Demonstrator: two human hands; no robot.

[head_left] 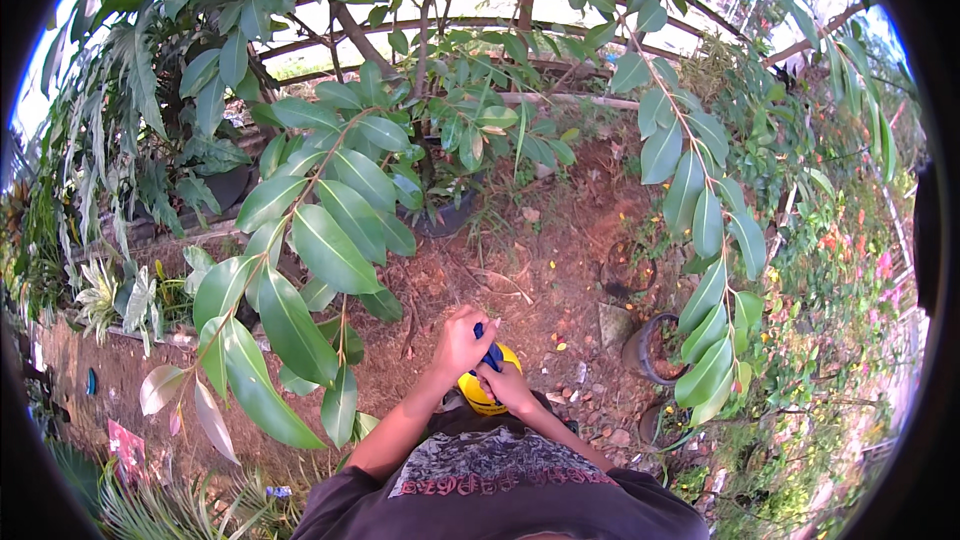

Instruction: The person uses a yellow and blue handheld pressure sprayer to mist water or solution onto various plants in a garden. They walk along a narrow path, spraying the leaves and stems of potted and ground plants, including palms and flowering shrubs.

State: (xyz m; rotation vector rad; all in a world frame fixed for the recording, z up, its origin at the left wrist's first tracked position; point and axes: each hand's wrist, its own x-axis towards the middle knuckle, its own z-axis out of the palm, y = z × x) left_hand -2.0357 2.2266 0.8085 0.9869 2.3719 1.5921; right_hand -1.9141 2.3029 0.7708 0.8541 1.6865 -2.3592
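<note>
Close in front of my body is a yellow, rounded container with a blue top (486, 402), which looks like a hand pump sprayer. My left hand (461, 342) is closed around the upper blue part, and some of that blue shows beside the fingers. Lower down and to the right, my right hand (506, 384) is closed on the blue part just above the yellow body. The fingers hide much of the top, and my shirt covers the view below it.
A leafy branch (330, 230) hangs at the left, with another (705, 210) at the right. Black plant pots (650, 352) and a grey block (615, 325) stand on reddish soil (520, 270). Behind them are a potted plant (445, 215) and a curved fence (480, 25).
</note>
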